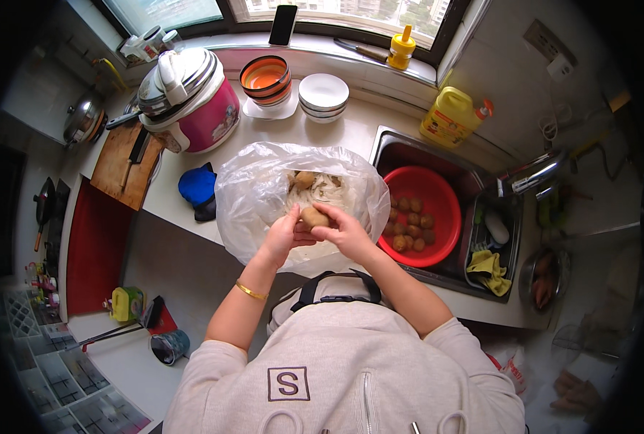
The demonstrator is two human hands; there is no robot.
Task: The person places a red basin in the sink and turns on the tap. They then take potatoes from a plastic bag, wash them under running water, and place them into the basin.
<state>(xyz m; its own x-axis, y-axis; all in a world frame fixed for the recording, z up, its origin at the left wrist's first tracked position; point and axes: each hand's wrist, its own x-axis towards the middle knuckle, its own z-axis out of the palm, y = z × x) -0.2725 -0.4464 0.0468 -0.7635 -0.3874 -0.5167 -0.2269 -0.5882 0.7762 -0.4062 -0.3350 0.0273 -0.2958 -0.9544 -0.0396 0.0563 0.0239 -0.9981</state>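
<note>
Both of my hands hold one round brown ball (315, 217), perhaps a potato or a ball of food, over an open clear plastic bag (246, 184). My left hand (285, 232) cups it from the left and below; my right hand (345, 230) has thumb and fingers on its right side. Inside the bag lies a pale, stringy mass (322, 191) with another brown lump (303, 179) on it. Right of the bag, a red plastic basin (447, 217) in the sink holds several similar brown balls (413, 219).
A pink rice cooker (205, 114), striped bowls (266, 76) and white bowls (324, 92) stand behind the bag. A blue cloth item (197, 187) lies left. A knife (133, 149) rests on the cutting board (107, 168). The faucet (533, 176) and yellow detergent jug (446, 119) are right.
</note>
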